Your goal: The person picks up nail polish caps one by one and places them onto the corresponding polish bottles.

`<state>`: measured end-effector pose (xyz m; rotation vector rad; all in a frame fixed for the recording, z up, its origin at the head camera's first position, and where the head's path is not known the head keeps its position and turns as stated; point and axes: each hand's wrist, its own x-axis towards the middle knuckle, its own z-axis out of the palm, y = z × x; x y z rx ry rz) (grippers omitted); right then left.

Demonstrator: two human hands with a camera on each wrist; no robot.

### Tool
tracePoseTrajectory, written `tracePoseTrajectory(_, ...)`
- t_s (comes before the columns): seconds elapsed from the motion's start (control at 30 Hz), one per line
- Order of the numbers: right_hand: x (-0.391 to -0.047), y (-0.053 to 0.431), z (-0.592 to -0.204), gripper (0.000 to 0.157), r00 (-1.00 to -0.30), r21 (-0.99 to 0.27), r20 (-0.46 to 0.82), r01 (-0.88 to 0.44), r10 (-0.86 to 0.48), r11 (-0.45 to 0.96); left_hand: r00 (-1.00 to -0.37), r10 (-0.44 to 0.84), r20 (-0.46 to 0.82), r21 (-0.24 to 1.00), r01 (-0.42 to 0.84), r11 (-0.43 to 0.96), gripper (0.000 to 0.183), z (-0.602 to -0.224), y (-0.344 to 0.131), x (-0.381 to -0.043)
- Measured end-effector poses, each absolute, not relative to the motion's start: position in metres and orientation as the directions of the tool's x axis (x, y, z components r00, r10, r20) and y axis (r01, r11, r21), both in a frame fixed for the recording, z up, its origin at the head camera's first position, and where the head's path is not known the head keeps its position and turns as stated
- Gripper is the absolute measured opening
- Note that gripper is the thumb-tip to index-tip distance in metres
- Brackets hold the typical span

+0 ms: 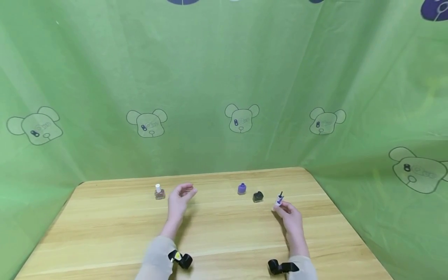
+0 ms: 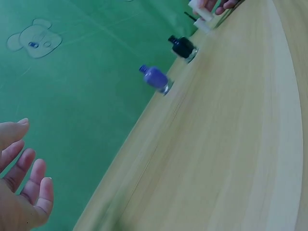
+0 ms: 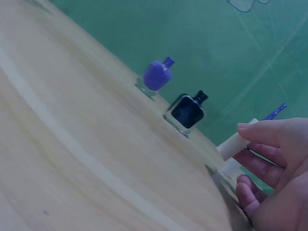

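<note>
My right hand [image 1: 279,207] pinches two white brush caps [image 1: 279,200] just above the wooden table [image 1: 224,233], at the right. One cap [image 3: 235,143] carries a purple-tipped brush [image 3: 275,111]; the other brush looks dark. Left of that hand stand an uncapped black bottle [image 1: 258,196] and an uncapped purple bottle [image 1: 242,189], also visible as the black bottle [image 3: 186,111] and purple bottle [image 3: 156,76] in the right wrist view. My left hand [image 1: 188,190] hovers with relaxed fingers and holds nothing, beside a pink bottle with a white cap [image 1: 160,191].
Green cloth printed with bear heads [image 1: 241,118] hangs close behind and to both sides of the table. The three bottles stand in a row near the table's far edge. Black wrist cameras [image 1: 180,258] sit on both sleeves.
</note>
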<state>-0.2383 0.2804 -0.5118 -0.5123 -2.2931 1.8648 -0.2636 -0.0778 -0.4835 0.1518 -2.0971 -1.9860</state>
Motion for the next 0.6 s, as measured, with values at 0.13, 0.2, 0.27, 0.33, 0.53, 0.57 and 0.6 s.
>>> tracePoseTrajectory(0.13,-0.235,0.286,-0.507,0.049,-0.939,-0.974,-0.137,0.187,0.316,0.131,-0.967,-0.222,0.122,0.991,0.106,0.084,0.032,-0.485,-0.063,-0.268)
tracePoseTrajectory(0.2,-0.232,0.29,-0.506,0.049,-0.941,-0.971,-0.14,0.191,0.307,0.141,-0.97,-0.204,0.129,0.989,0.112,0.095,0.032,-0.487,-0.056,-0.27)
tracePoseTrajectory(0.27,-0.231,0.294,-0.505,0.049,-0.94,-0.966,-0.135,0.195,0.314,0.17,-0.973,-0.183,0.139,0.987,0.122,0.102,0.032,-0.488,-0.049,-0.271)
tracePoseTrajectory(0.33,-0.23,0.298,-0.504,0.049,-0.939,-0.965,-0.137,0.199,0.315,0.173,-0.976,-0.159,0.151,0.985,0.135,0.107,0.033,-0.49,-0.042,-0.274)
tracePoseTrajectory(0.53,-0.228,0.307,-0.498,0.051,-0.936,-0.97,-0.153,0.203,0.317,0.132,-0.973,-0.117,0.198,0.975,0.184,0.123,0.032,-0.499,-0.021,-0.285)
tracePoseTrajectory(0.57,-0.227,0.308,-0.497,0.051,-0.935,-0.97,-0.159,0.208,0.317,0.129,-0.974,-0.111,0.199,0.975,0.184,0.127,0.031,-0.5,-0.017,-0.287)
tracePoseTrajectory(0.6,-0.227,0.309,-0.496,0.052,-0.934,-0.968,-0.164,0.214,0.316,0.132,-0.975,-0.102,0.198,0.974,0.184,0.13,0.031,-0.501,-0.014,-0.289)
